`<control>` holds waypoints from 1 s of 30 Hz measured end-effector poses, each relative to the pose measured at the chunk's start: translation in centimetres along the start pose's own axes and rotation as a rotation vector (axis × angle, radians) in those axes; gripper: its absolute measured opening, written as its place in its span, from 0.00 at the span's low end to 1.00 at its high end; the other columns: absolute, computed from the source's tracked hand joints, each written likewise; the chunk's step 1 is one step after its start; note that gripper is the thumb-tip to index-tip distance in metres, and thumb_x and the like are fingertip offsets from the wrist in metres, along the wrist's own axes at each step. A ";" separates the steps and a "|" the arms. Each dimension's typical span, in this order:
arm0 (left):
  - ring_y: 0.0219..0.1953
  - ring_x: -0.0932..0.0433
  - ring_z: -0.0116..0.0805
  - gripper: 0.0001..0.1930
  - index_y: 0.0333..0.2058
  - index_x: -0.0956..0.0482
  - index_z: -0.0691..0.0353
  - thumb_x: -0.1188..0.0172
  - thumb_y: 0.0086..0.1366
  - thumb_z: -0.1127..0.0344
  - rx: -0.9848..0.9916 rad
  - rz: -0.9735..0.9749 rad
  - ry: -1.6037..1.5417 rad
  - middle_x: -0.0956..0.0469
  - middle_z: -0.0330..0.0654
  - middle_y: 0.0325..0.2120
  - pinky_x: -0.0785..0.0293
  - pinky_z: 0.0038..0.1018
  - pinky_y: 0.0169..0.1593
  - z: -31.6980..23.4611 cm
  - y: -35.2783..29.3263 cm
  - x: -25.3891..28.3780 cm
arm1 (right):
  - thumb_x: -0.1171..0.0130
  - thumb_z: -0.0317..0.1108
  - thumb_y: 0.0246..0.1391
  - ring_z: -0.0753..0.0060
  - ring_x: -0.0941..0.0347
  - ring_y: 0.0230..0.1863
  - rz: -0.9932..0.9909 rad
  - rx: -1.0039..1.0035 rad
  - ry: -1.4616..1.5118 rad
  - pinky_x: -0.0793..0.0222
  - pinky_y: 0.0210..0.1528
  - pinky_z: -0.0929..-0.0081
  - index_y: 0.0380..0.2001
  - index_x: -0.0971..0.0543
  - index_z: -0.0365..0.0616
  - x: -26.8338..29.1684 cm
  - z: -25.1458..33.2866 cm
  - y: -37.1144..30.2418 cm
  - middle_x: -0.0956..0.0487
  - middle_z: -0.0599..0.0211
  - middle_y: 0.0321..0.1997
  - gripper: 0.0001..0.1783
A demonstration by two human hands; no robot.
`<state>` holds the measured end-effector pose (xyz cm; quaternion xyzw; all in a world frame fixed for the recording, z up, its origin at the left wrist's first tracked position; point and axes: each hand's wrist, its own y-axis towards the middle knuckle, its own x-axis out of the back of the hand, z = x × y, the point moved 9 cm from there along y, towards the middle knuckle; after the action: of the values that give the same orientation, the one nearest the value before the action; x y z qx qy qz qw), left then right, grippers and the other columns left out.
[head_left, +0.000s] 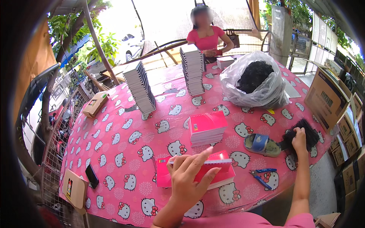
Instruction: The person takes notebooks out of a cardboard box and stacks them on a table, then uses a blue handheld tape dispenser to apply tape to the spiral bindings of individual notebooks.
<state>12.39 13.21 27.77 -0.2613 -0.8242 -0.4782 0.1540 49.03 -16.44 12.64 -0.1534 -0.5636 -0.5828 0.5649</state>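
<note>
In front of me my left hand [190, 173] has its thumb and fingers around a pink notebook [218, 166], tilted up over other pink notebooks [224, 181] lying on the table. The palm hides part of it. At the right, my right hand [299, 140] has its fingers closed in a pile of black plastic spiral binding coils [308, 133]; how many it grips cannot be made out. Just beyond the left hand stands a neat stack of pink notebooks [207, 127]. A slipper with a blue strap [262, 144] lies beside the coils.
Blue-handled pliers [264, 178] lie near the front edge. Two tall stacks of spiral-bound notebooks [138, 87] and a plastic bag of black coils [251, 85] stand farther back. A phone [91, 176] lies left. Across the table, a person [207, 38] holds something small. Cardboard boxes [327, 98] stand right.
</note>
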 end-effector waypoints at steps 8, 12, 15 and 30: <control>0.32 0.28 0.33 0.10 0.29 0.17 0.59 0.29 0.46 0.68 -0.040 -0.035 0.033 0.21 0.36 0.26 0.35 0.29 0.39 1.0 -0.4 -0.2 | 0.40 0.18 0.45 0.74 0.26 0.28 0.056 0.418 0.857 0.30 0.33 0.77 0.40 0.18 0.39 11.8 24.6 -4.6 0.24 0.63 0.32 0.16; 0.31 0.29 0.32 0.10 0.29 0.16 0.59 0.29 0.45 0.68 -0.058 -0.010 0.004 0.21 0.36 0.25 0.35 0.29 0.38 0.2 -0.3 -0.6 | 0.39 0.19 0.46 0.77 0.28 0.29 0.338 0.564 1.044 0.30 0.33 0.79 0.40 0.18 0.41 10.9 30.0 -7.8 0.23 0.66 0.32 0.16; 0.31 0.30 0.32 0.09 0.28 0.16 0.59 0.28 0.45 0.69 -0.042 -0.010 -0.020 0.21 0.35 0.25 0.35 0.28 0.38 0.0 -0.5 -0.3 | 0.40 0.20 0.47 0.75 0.28 0.30 0.399 0.545 0.990 0.30 0.32 0.77 0.42 0.19 0.41 11.0 30.5 -8.1 0.23 0.65 0.32 0.16; 0.29 0.30 0.31 0.10 0.28 0.16 0.59 0.28 0.44 0.70 -0.056 -0.043 -0.001 0.21 0.35 0.25 0.36 0.27 0.37 -0.6 -0.8 0.2 | 0.41 0.16 0.42 0.67 0.26 0.35 0.484 0.710 0.957 0.30 0.34 0.73 0.34 0.19 0.42 11.7 32.0 -7.7 0.23 0.62 0.33 0.14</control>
<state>11.78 12.43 27.55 -0.2480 -0.8160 -0.5040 0.1361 24.28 2.34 28.60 0.1970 -0.3570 -0.2207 0.8860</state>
